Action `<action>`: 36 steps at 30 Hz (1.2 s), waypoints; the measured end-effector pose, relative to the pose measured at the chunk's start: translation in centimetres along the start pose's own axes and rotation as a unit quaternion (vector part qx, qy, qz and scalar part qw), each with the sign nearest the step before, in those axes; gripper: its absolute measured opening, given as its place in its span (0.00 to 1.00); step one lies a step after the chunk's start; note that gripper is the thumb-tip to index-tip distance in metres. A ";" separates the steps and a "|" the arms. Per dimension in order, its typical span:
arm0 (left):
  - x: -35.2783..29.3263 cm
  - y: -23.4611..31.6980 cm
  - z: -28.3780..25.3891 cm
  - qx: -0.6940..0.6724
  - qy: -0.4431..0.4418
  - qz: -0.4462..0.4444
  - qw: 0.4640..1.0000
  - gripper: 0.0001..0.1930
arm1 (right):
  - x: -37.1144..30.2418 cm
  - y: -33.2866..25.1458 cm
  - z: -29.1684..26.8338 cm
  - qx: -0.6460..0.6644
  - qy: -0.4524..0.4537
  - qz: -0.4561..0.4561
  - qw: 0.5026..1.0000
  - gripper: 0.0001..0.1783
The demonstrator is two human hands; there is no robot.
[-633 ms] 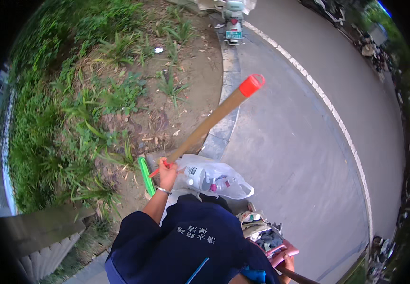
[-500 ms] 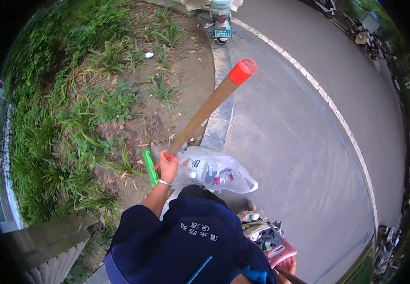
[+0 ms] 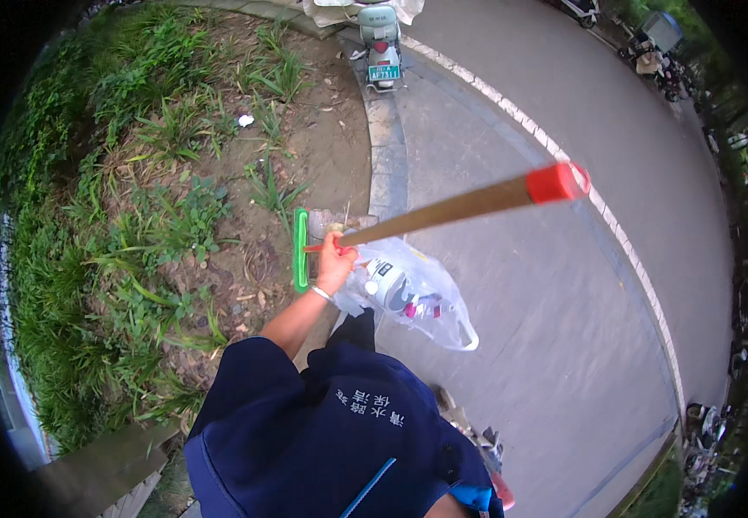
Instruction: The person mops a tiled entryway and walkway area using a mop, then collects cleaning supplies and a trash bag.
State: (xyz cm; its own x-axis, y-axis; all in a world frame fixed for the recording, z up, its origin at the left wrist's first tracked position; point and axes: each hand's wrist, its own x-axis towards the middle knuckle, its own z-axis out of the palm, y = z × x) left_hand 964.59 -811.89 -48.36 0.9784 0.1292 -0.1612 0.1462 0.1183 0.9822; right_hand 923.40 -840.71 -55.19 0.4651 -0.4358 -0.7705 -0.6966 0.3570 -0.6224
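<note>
Red-capped pole [image 3: 452,208] swung rightward. Your left hand [image 3: 337,262] wraps it; right hand unseen, can't tell. Grip firmly, clear of plastic bag [image 3: 440,289].

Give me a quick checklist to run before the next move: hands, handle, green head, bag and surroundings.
1. Left hand closed on the wooden handle: ok.
2. Right hand in view: not ok; it does not show.
3. Green head off the soil: cannot tell; this view does not show whether it touches.
4. Containers inside the clear bag: ok; they show through the plastic.
5. Bag held by the left hand: cannot tell; the two overlap in the picture.
6. Handle's red cap clear of the parked scooter: ok, they appear well apart.
</note>
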 end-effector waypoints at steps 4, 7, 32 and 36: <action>3.1 0.1 1.7 0.000 -0.034 -0.013 0.999 0.16 | 5.0 -16.2 6.5 0.060 -0.034 -0.201 0.977 0.21; 5.9 -0.6 3.5 0.093 -0.006 0.029 0.995 0.15 | 0.3 -37.5 16.1 0.229 -0.297 -0.167 0.912 0.26; 27.4 13.1 -2.9 0.218 0.388 0.080 0.892 0.35 | 14.4 -68.1 58.0 -0.115 -0.723 0.095 0.675 0.36; 30.5 14.5 -5.6 0.202 0.421 0.059 0.882 0.33 | 22.6 -66.5 64.7 -0.385 -0.556 -0.062 0.734 0.19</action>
State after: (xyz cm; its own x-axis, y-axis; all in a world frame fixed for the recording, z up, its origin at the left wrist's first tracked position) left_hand 995.70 -800.72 -39.59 0.5593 0.8233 0.0965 0.2582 -0.2837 0.9235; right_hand 1015.61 -820.86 -40.15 0.4116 0.6707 -0.6171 -0.5134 -0.3888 -0.7650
